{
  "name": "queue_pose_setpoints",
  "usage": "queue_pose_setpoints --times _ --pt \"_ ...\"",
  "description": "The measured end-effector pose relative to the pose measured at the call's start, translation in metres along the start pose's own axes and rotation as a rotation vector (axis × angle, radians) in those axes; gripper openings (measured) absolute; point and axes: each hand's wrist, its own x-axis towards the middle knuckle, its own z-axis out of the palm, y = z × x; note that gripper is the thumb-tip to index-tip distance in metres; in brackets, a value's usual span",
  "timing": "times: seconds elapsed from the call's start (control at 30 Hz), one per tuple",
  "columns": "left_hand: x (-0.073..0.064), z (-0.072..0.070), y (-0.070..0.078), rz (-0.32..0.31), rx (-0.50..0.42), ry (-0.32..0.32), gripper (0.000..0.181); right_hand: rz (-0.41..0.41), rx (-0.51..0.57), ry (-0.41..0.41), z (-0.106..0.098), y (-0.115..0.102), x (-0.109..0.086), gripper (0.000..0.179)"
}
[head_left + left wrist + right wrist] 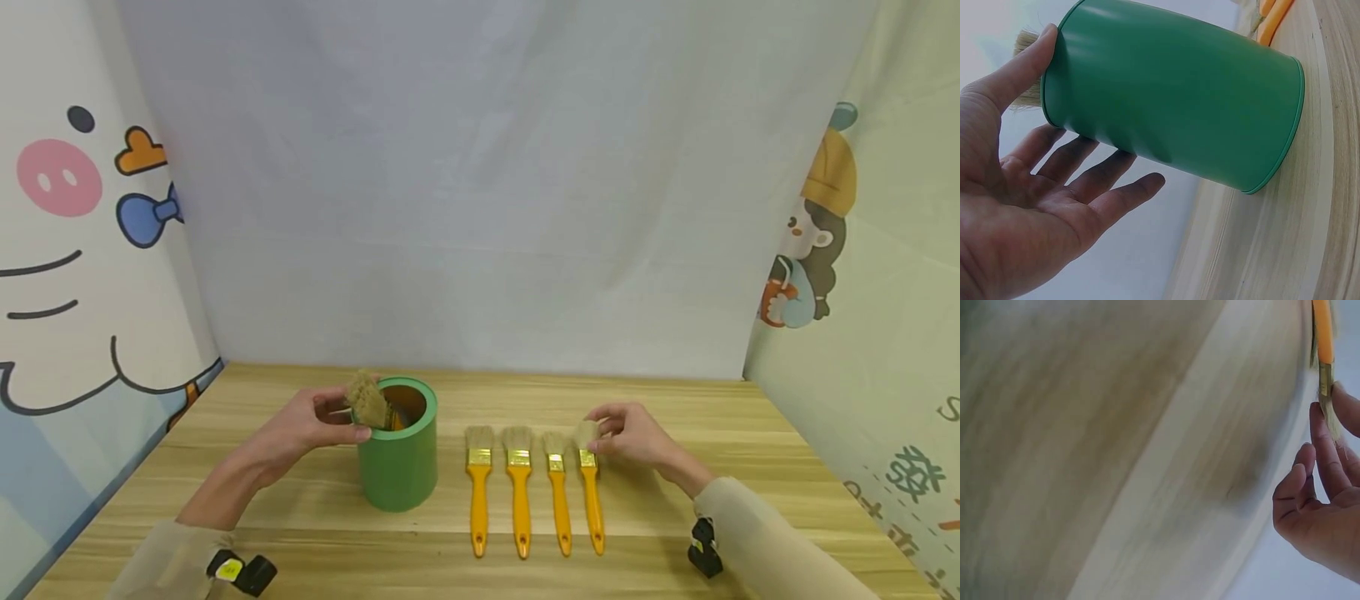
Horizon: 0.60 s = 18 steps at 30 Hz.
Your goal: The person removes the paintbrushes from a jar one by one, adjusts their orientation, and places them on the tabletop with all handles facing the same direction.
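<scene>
A green can (399, 473) stands upright on the wooden table, left of the middle. My left hand (311, 421) holds it near the rim; in the left wrist view the thumb is at the rim and the fingertips lie along the wall. A paintbrush (367, 402) leans in the can, bristles up and sticking out over the rim. To the right, my right hand (630, 433) pinches the rightmost paintbrush (592, 508) at its bristles and metal band. That brush's orange handle (1323, 331) shows in the right wrist view, with thumb and fingers about the bristle end.
Left of the pinched brush lie three more paintbrushes in a row: a wide one (478, 500), another wide one (521, 504) and a narrower one (560, 508), handles toward me. A pale curtain (465, 208) hangs behind the table (322, 533), and printed cloths flank both sides.
</scene>
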Motion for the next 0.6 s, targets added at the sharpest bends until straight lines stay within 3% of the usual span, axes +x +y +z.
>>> queue_pose_setpoints --times 0.27,0.6 --pt "0.0003 -0.0001 0.0003 0.001 -0.009 -0.002 0.074 -0.009 -0.113 -0.002 -0.0011 0.005 0.001 0.041" --pt "-0.0006 -0.0006 -0.0007 -0.006 -0.015 0.012 0.073 -0.025 -0.118 -0.027 -0.0002 0.0057 0.0006 0.041"
